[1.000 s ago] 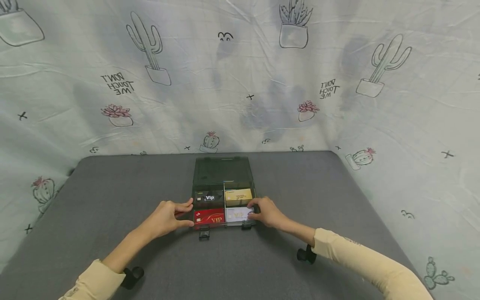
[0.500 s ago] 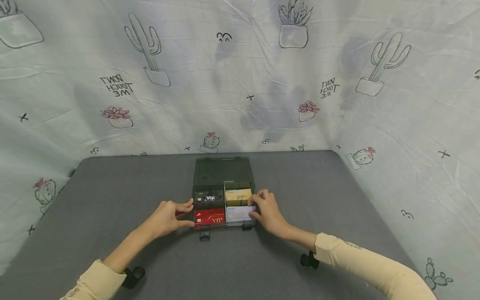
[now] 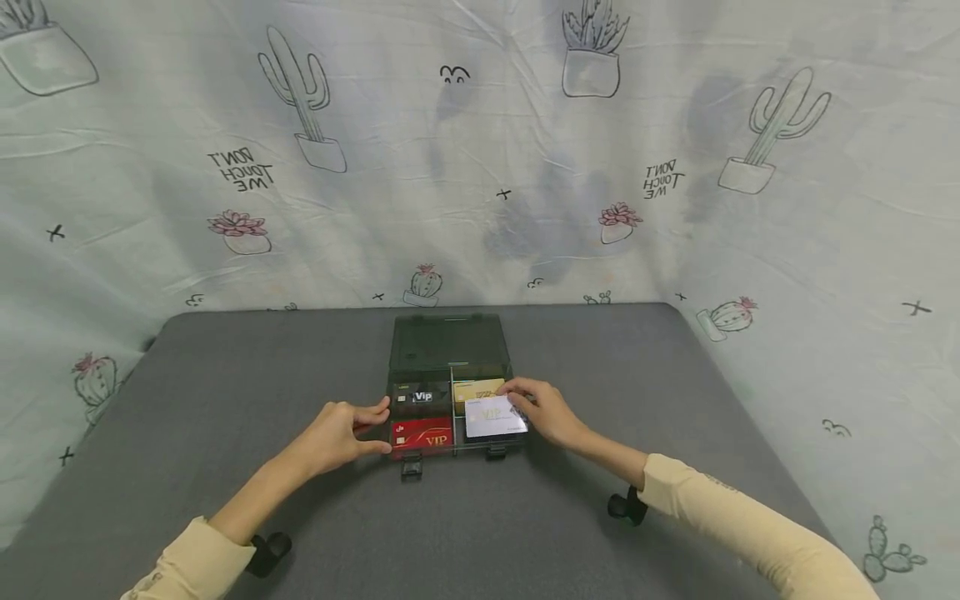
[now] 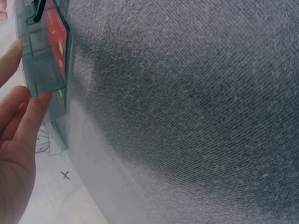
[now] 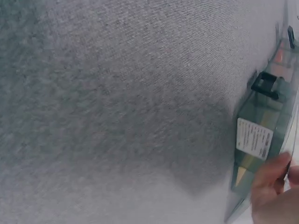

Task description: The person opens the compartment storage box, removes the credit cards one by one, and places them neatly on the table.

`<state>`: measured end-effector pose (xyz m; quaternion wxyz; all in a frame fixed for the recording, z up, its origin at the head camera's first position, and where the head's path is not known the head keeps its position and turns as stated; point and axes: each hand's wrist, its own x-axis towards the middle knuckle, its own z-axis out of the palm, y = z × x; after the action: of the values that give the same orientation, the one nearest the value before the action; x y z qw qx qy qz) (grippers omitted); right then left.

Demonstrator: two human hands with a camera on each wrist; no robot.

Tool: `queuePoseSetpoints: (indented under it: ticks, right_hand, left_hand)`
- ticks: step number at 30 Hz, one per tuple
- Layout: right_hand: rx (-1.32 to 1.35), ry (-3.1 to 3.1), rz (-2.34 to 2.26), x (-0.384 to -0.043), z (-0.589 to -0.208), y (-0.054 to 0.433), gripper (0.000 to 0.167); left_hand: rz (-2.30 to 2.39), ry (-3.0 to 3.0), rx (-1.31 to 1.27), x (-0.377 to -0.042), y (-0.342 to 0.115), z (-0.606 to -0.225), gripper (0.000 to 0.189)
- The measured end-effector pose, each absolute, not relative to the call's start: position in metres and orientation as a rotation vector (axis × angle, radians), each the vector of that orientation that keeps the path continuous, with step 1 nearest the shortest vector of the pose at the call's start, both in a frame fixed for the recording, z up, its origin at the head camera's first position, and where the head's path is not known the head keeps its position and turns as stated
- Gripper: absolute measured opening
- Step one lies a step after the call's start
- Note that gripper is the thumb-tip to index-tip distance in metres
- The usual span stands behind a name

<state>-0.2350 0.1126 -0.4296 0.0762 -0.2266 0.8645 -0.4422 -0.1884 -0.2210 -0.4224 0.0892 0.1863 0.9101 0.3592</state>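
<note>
An open dark see-through box (image 3: 450, 342) with a divided tray lies on the table, its lid folded back. Black (image 3: 421, 397), red (image 3: 422, 434) and gold (image 3: 480, 387) cards fill three compartments. My right hand (image 3: 551, 412) pinches a white VIP card (image 3: 491, 418) by its right end. The card is raised and tilted over the front right compartment, overlapping the gold card's edge in the head view. My left hand (image 3: 333, 433) rests its fingertips and thumb against the box's left side; in the left wrist view its fingers (image 4: 30, 121) lie nearly straight along the wall.
Two black latches stick out at the box's front, the left one (image 3: 411, 467) lowest. A white printed label (image 5: 254, 138) shows on the box in the right wrist view. Grey cloth (image 3: 262, 358) covers the table, and a cactus-print curtain (image 3: 480, 167) hangs behind and beside it.
The white card has come up out of the front right compartment and shifted right, in my right hand's pinch. My left hand stays against the box.
</note>
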Motion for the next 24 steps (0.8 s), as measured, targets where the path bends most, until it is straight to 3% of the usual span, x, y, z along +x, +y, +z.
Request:
queuePoseSetpoints:
  ticks: [13, 21, 24]
  right_hand:
    - [-0.555, 2.142, -1.565, -0.235, -0.438, 0.135, 0.031]
    - [-0.571, 2.049, -1.526, -0.23, -0.437, 0.143, 0.062]
    - [-0.597, 2.023, -1.524, -0.229, -0.437, 0.146, 0.067]
  left_hand:
    - [1.063, 2.719, 0.596, -0.186, -0.223, -0.428, 0.056]
    - [1.046, 2.734, 0.606, -0.184, -0.222, -0.427, 0.056]
    - [1.047, 2.732, 0.604, -0.182, -0.221, -0.427, 0.057]
